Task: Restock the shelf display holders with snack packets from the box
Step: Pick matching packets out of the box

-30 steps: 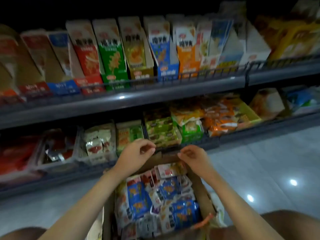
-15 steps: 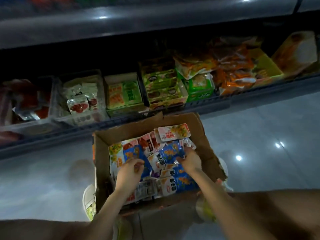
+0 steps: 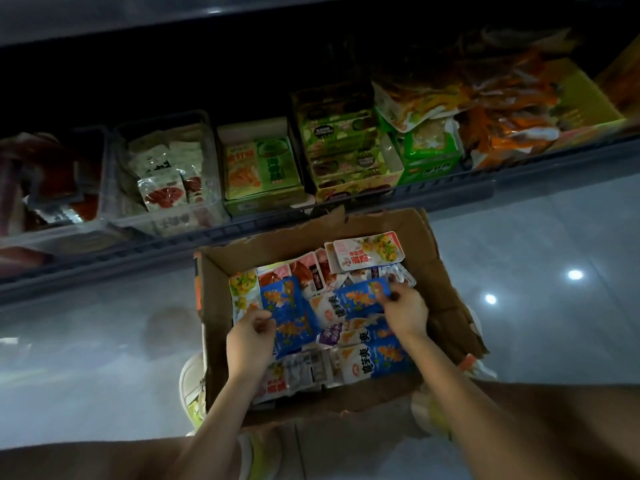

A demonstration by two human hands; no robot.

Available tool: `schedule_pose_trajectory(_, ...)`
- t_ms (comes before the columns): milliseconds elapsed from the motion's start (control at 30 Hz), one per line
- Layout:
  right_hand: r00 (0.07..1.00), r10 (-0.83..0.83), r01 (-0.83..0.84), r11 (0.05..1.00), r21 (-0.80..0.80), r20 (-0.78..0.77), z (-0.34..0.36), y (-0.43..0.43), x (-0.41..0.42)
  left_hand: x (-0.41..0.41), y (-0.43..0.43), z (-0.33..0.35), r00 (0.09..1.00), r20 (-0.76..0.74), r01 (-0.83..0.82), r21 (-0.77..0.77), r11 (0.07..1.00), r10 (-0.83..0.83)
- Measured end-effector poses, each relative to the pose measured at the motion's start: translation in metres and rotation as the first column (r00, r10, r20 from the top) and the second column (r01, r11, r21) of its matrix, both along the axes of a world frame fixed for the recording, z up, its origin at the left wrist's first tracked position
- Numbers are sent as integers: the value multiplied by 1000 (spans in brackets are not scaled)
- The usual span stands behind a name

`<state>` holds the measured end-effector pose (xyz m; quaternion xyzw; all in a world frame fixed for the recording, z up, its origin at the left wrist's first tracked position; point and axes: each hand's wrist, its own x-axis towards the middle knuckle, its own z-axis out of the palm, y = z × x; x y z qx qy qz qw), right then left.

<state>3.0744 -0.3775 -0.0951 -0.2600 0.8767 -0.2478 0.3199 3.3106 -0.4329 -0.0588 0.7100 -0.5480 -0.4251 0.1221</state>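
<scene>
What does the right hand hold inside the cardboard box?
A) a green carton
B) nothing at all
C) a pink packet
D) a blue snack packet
D: the right hand pinches the end of a blue snack packet in the cardboard box, while the left hand grips a second blue packet.

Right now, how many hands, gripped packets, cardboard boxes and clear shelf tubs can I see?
Hands: 2, left hand, right hand
Packets gripped by fingers: 2, left packet, right packet, both blue
Cardboard box: 1
Clear tubs: 2, far-left tub, next tub
Total: 7
</scene>
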Motion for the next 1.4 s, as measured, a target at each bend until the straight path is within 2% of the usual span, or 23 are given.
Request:
schedule_pose_trajectory(67,933,-174,224,966,-130,315,22,5,2,0,4,1,998,-6,-57,79,995,58)
schedule_pose_trajectory(133,838,-251,362,920,-151,484,45,6,10,-7,9,8,963,-156,-179,240,954,220)
schedule_pose_trajectory(233,677,-333,507,857,-88,657,65,3,31,-23,16,26,761,-414,-246,528,813,499)
schedule_pose_trajectory(267,623,-336,519,853,-52,706,67,2,41,-27,18,31,689,-476,-230,572,787,547)
schedule_pose_trajectory(333,577,-315,465,885,14,753,69,2,63,-33,19,38,561,-567,-244,583,775,603)
schedule_pose_trajectory(433,579,-199,277,960,39,791,68,10,78,-30,16,41,452,-592,-390,541,745,667)
schedule_pose_trajectory(467,628,-161,220,975,25,762,66,14,73,-26,13,41,454,-588,-432,512,742,670)
schedule_pose_trajectory(500,738,-101,139,990,-4,668,60,18,62,-22,10,40,470,-582,-457,483,746,664)
schedule_pose_trajectory(533,867,-5,15,1000,-15,498,52,23,46,-18,8,39,496,-572,-469,456,756,653)
schedule_pose_trajectory(567,945,118,-133,991,30,304,44,28,29,-14,6,38,524,-561,-472,436,766,641)
schedule_pose_trajectory(600,957,246,-265,958,113,155,37,32,13,-11,5,37,551,-548,-466,423,777,629)
schedule_pose_trajectory(633,928,366,-373,907,194,75,30,34,-1,-8,5,36,576,-533,-455,421,785,620)
schedule_pose_trajectory(700,829,558,-540,789,294,28,15,35,-21,-4,6,32,620,-496,-424,440,791,608)
schedule_pose_trajectory(800,644,764,-701,608,372,-34,5,28,-26,0,9,26,656,-454,-406,461,789,603)
schedule_pose_trajectory(933,420,895,-746,435,505,-150,-1,31,-16,5,10,23,671,-427,-422,452,786,606)
schedule_pose_trajectory(1000,371,912,-749,406,523,-177,-2,39,-14,6,9,24,681,-421,-420,445,791,598)
schedule_pose_trajectory(1067,422,883,-754,468,461,-204,1,45,-16,6,6,26,683,-428,-417,437,797,592)
schedule_pose_trajectory(1133,542,823,-736,562,378,-169,12,46,-20,4,3,27,700,-427,-414,409,813,572)
schedule_pose_trajectory(1200,740,667,-631,732,255,-82,22,44,-25,2,3,27,731,-425,-400,368,839,535)
schedule_pose_trajectory(1267,913,391,-399,915,63,117,35,38,-28,-1,4,27,779,-407,-369,318,873,477)
schedule_pose_trajectory(1300,935,245,-247,969,-26,256,43,35,-27,-3,5,27,808,-395,-344,288,894,438)
schedule_pose_trajectory(1333,908,132,-110,991,-79,398,52,30,-25,-6,5,28,835,-388,-309,255,916,390)
schedule_pose_trajectory(1400,786,15,68,992,-111,618,68,20,-18,-14,7,31,884,-382,-213,183,960,269)
